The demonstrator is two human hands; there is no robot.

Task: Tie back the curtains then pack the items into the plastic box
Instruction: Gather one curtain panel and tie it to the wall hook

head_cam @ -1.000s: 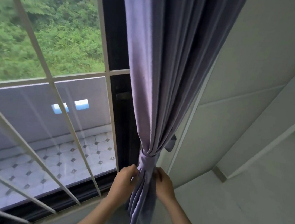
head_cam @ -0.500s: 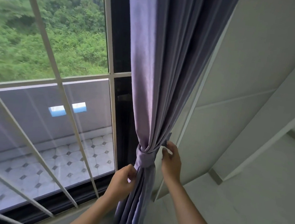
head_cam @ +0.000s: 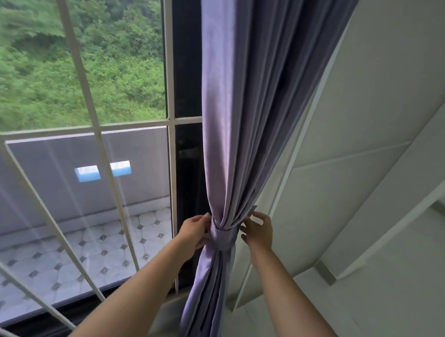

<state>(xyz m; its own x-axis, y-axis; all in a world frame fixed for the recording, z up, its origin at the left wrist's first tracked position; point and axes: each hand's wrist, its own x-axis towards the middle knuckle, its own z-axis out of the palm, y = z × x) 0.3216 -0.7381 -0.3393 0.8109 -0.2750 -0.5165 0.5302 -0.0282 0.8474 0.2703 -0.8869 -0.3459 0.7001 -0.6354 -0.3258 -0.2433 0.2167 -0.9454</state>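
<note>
- Hanging in long soft folds, the lilac curtain [head_cam: 251, 102] has a smooth, faintly shiny weave and narrows to a pinched waist beside the window frame [head_cam: 169, 123].
- A tie-back band [head_cam: 221, 237] of the same cloth wraps that waist as a flat, snug loop; below it the pleats fall loose to the sill.
- The left hand [head_cam: 194, 233] rests against the band's left side, its grip curled, fingertips touching the cloth; whether it pinches the band cannot be told.
- The right hand [head_cam: 260, 232] sits just beside the gathered folds on the right, its grip spread apart, fingertips near or brushing the fabric.
- Pale, slim window bars [head_cam: 92, 131] cross the glass; outside lies a tiled balcony floor [head_cam: 112, 252] patterned with small dark diamonds.
- Smooth white wall panels [head_cam: 372, 130] stand to the right.
</note>
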